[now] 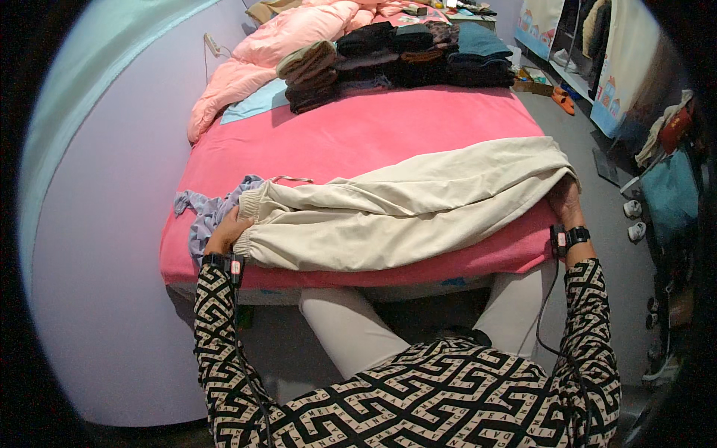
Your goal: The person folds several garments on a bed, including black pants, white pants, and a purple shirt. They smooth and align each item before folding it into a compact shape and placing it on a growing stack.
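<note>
A pair of cream trousers (403,205) lies lengthwise across the near part of the bed, its legs stretched to the right. The gathered elastic waistband is on the left, with a drawstring (293,178) lying loose above it. My left hand (228,228) grips the edge of the waistband. At the far end, my right hand (565,197) is closed on the leg ends, its fingers partly hidden by the cloth. A crumpled lavender garment (200,215) lies beside and partly behind my left hand.
Folded dark clothes (403,63) are stacked at the back of the pink-covered bed (388,123), beside a pale pink quilt (280,45). A lilac wall (104,224) borders the left. Orange slippers (563,100), white shoes (634,221) and a fabric wardrobe (627,67) stand on the right.
</note>
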The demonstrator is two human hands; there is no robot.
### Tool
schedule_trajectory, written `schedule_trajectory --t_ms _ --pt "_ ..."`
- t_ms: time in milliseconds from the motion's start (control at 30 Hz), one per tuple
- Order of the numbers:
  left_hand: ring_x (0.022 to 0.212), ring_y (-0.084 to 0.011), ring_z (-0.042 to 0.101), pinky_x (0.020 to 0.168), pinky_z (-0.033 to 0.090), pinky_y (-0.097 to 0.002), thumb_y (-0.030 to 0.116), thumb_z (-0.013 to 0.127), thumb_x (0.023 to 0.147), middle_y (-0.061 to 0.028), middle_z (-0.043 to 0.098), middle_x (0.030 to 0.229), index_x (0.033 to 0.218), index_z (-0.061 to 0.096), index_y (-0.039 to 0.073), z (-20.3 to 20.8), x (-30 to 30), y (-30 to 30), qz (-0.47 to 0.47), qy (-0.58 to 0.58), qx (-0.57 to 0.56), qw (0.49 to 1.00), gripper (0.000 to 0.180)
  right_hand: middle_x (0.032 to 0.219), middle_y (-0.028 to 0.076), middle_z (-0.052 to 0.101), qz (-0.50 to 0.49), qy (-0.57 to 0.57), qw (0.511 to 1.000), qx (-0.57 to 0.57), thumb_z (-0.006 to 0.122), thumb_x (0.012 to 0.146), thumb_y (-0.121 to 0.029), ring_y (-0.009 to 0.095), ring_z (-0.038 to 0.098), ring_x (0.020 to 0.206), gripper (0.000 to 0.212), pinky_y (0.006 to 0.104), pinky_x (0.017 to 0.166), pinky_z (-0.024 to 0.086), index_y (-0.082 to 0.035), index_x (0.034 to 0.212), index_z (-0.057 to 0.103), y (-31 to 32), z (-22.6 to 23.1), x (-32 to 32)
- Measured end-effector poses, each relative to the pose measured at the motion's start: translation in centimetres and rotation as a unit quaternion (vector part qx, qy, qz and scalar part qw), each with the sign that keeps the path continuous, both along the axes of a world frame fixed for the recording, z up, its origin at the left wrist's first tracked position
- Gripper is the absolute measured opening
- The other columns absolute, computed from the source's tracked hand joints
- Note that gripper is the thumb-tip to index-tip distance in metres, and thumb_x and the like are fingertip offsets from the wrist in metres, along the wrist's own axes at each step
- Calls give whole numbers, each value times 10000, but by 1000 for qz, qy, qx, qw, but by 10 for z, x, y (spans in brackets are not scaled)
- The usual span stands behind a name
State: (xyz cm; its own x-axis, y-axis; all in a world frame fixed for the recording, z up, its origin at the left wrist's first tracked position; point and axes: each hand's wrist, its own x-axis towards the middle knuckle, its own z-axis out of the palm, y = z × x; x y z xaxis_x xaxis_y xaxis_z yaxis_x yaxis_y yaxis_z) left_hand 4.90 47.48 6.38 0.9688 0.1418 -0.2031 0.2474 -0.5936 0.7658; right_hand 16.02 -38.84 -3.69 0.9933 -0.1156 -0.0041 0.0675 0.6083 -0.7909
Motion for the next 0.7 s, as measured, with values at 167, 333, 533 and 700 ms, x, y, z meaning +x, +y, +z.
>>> schedule_trajectory --t_ms 167,333,533,700 --pt "1153 -191 563 985 452 -320 318 739 888 -122 582 1318 1454 404 -8 -14 -17 15 26 8 -112 993 734 1420 143 490 -83 47 995 -28 399 968 -656 333 479 1283 739 488 1088 414 -96 1448 443 -24 -20 -21" --pt "1184 -207 548 1017 445 -336 284 716 899 -126 522 1376 1511 310 25 -18 -10 14 -1 -39 -224 974 779 1385 98 516 -75 85 991 -74 401 986 -629 294 518 1227 694 445 1024 454 -103 1435 454 -57 -51 -16" --pt "1126 -172 576 876 496 -273 212 619 988 -93 551 1302 1474 406 93 -17 39 92 9 -111 -60 992 544 1407 95 501 -47 81 994 -62 398 995 -596 292 500 1249 670 439 1044 428 -101 1444 446 -82 -41 -26" --pt "969 -142 615 815 521 -265 266 587 1003 -61 611 1088 1368 515 60 -8 44 131 254 -123 -132 950 426 1426 92 487 -60 90 992 -60 395 1003 -569 291 485 1267 651 433 1061 407 -99 1452 440 -86 -32 -27"
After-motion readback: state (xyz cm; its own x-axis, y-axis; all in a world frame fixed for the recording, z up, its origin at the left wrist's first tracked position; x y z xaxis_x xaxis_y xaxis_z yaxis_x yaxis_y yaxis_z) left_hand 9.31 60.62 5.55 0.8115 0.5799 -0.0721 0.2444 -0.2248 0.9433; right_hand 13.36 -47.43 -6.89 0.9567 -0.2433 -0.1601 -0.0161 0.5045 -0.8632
